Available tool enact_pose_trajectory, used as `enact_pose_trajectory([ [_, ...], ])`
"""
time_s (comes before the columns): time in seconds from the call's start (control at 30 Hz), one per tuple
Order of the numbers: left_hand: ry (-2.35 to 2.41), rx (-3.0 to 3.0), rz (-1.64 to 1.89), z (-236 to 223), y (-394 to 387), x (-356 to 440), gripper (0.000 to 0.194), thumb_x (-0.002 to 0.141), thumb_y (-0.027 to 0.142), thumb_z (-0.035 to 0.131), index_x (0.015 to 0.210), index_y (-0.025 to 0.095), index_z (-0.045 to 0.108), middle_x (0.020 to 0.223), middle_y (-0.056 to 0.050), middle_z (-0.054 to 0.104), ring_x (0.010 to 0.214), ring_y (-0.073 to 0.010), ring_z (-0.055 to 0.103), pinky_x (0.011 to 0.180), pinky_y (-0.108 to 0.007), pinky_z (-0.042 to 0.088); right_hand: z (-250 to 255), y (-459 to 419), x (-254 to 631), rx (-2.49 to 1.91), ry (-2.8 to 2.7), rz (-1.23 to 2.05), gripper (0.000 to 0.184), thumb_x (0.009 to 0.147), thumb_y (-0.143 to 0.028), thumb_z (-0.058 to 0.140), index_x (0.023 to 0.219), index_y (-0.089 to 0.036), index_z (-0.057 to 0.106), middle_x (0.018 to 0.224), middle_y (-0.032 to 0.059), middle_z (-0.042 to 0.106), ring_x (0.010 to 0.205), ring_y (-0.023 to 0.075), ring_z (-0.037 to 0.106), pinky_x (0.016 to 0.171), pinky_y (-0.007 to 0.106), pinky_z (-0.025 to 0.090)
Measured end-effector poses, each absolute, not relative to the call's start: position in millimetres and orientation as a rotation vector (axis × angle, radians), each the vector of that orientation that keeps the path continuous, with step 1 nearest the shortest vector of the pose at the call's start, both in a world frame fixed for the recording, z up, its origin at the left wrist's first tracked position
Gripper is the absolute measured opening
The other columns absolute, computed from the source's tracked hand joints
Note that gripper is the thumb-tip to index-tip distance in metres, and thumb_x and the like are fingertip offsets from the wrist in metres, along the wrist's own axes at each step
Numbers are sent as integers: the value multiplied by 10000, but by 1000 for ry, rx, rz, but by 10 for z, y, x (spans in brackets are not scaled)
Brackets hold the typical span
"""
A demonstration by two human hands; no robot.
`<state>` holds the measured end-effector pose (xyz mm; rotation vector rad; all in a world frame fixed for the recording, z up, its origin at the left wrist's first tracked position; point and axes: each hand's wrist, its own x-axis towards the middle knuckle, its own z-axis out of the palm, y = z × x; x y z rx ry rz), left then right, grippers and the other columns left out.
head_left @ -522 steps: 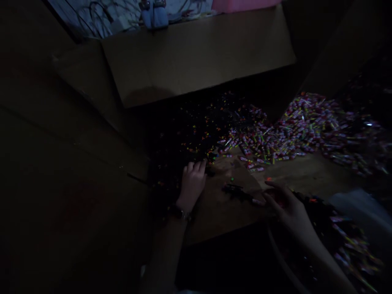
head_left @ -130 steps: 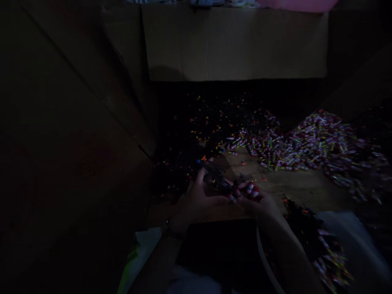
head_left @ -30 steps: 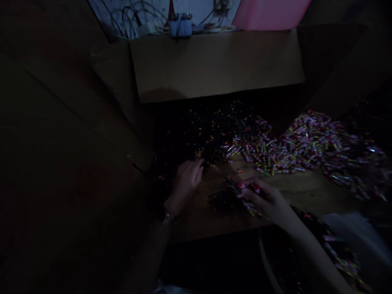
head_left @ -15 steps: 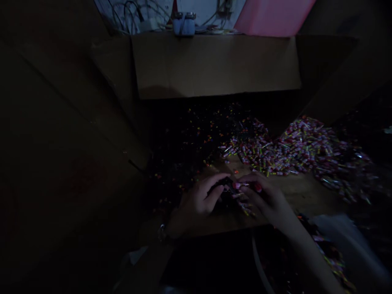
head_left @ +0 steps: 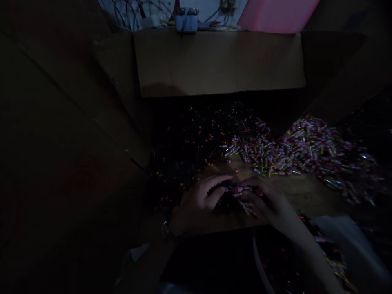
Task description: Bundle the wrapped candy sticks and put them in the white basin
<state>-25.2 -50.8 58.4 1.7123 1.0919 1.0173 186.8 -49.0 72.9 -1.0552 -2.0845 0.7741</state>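
In the dim head view, my left hand (head_left: 206, 197) curves thumb and forefinger toward a small dark piece (head_left: 231, 186) too dark to identify. My right hand (head_left: 269, 199), just beside it, pinches a small pink tube-like piece (head_left: 239, 189) with its fingertips. A red end shows among that hand's fingers. The two sets of fingertips nearly meet over the wooden tabletop (head_left: 301, 190). Several more little tubes with yellow ends (head_left: 246, 207) lie beneath my right fingers.
A heap of small pink, white and yellow tubes (head_left: 294, 147) spreads to the right. Tiny orange and yellow bits (head_left: 211, 130) lie scattered beyond my hands. Cardboard walls (head_left: 220, 61) stand behind and left. Clear plastic (head_left: 346, 232) lies at lower right.
The right hand's fingertips and the pink piece have shifted slightly. My left hand stays in nearly the same place, and the whole view has moved a little.
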Motion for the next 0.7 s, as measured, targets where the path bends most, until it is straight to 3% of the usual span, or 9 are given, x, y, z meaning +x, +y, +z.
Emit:
enact_pose_trajectory([
  [0.17, 1091, 1780, 997, 560, -521, -226, 311, 875, 277, 533, 1177, 264, 607, 1190, -6, 638, 1104, -175, 576, 987, -299, 422, 729, -517, 1860, -1059, -2073, 757, 141, 915, -223, 511, 1044, -257, 557, 964, 24, 598, 913, 153, 573, 801, 259, 428],
  [0.3, 1143, 1904, 941, 584, -527, -205, 381, 779, 414, 656, 1118, 242, 632, 1126, -12, 668, 1030, -184, 612, 939, -285, 442, 713, -556, 1821, -1081, -2104, 737, 137, 913, -228, 515, 1040, -245, 564, 969, 29, 611, 923, 159, 577, 801, 267, 430],
  [0.5, 1196, 2305, 817, 427, -544, -247, 257, 838, 424, 577, 924, 203, 677, 911, -33, 711, 849, -173, 651, 794, -267, 468, 530, -614, 1694, -1107, -2042, 833, 95, 900, -260, 520, 929, -225, 604, 914, 42, 649, 873, 172, 615, 776, 273, 463],
  [0.6, 1307, 2407, 651, 270, -538, -259, 326, 849, 470, 536, 981, 201, 665, 927, -65, 698, 852, -200, 644, 788, -299, 468, 343, -552, 1697, -1197, -1883, 976, 150, 841, -337, 596, 931, -219, 619, 876, 46, 677, 822, 196, 636, 730, 297, 489],
  [0.7, 1393, 2413, 607, 169, -452, -302, 543, 799, 584, 540, 1178, 198, 585, 1115, -106, 640, 1010, -254, 588, 897, -370, 432, 158, -387, 1852, -1373, -1445, 1143, 325, 754, -422, 677, 974, -193, 608, 825, 41, 677, 700, 184, 634, 601, 276, 504],
])
